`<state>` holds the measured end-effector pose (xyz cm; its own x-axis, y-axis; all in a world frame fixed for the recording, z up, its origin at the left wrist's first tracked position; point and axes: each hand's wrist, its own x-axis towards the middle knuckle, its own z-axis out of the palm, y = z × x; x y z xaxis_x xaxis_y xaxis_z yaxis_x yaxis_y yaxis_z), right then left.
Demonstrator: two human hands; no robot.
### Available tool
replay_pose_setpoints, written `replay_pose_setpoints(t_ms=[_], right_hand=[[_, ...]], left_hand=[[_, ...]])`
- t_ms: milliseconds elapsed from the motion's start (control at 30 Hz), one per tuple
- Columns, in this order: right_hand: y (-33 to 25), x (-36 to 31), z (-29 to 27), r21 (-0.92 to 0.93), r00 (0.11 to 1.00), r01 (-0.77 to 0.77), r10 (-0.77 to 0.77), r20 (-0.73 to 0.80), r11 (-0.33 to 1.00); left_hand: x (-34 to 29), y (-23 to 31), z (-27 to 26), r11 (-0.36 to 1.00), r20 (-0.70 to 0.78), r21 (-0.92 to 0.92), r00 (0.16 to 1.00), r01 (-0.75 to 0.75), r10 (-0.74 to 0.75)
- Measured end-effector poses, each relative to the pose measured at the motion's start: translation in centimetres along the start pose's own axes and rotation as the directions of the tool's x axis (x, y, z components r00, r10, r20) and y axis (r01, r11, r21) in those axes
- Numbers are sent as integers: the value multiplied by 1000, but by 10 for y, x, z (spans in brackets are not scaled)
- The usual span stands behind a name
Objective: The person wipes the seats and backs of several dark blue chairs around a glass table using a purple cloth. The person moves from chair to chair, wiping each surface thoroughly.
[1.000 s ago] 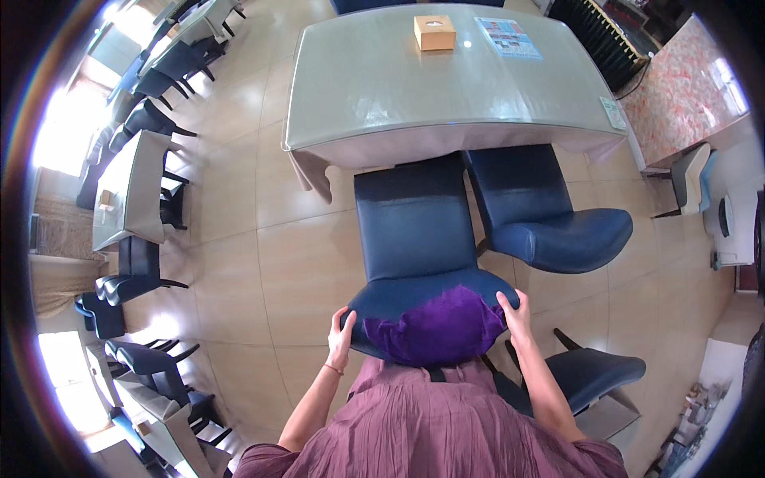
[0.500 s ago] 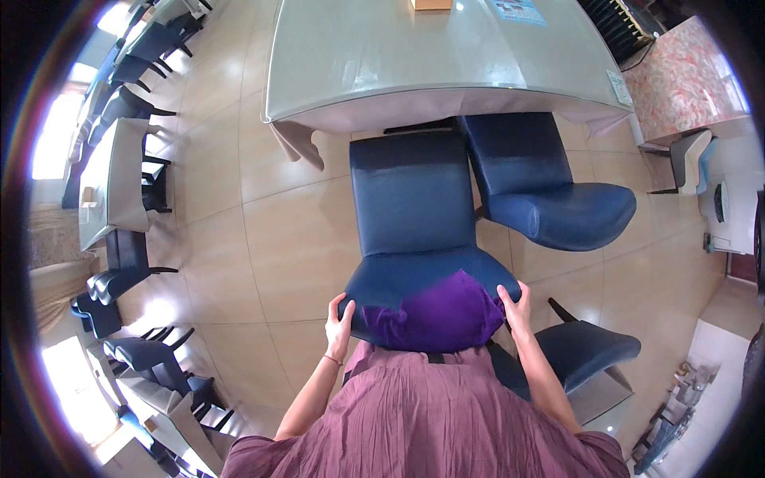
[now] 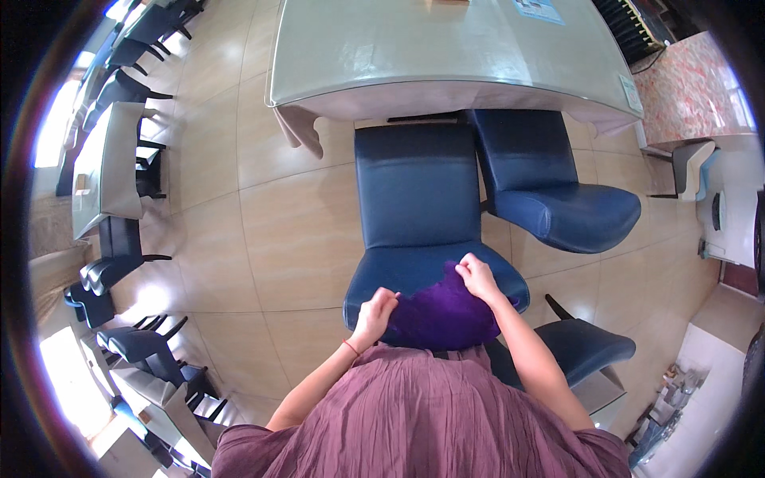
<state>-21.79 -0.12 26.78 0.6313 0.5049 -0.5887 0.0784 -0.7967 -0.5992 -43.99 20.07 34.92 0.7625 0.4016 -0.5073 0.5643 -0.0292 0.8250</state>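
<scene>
The left hand (image 3: 374, 316) is curled closed, pinching the purple cloth (image 3: 442, 319) at its left edge; the right hand (image 3: 479, 279) grips its upper corner; the cloth lies over the front of the blue upholstered chair (image 3: 417, 191)'s seat.

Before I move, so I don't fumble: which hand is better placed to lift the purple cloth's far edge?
Probably the right hand: it pinches the purple cloth by its far edge, toward the backrest, while the left hand holds its left end.

A blue leather-like chair (image 3: 418, 191) carries a rumpled purple cloth (image 3: 446, 320).
</scene>
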Motion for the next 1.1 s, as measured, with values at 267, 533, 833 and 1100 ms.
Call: replay_pose_setpoints(t_ms=[267,533,833,1100], right_hand=[[-86,0,-127,818,967,186,47,-251,545],[-157,69,-181,790,930,366,-218,-296,492],[-63,188,-116,320,927,376,-354,-125,869],[16,203,-51,-295,988,155,-142,65,943]], left_hand=[[52,84,-78,944,0,-329,1000,-29,30],[176,118,-159,871,-149,160,861,-464,486],[261,0,-114,802,-119,430,855,-414,505],[254,-99,-22,736,118,658,987,-160,109]])
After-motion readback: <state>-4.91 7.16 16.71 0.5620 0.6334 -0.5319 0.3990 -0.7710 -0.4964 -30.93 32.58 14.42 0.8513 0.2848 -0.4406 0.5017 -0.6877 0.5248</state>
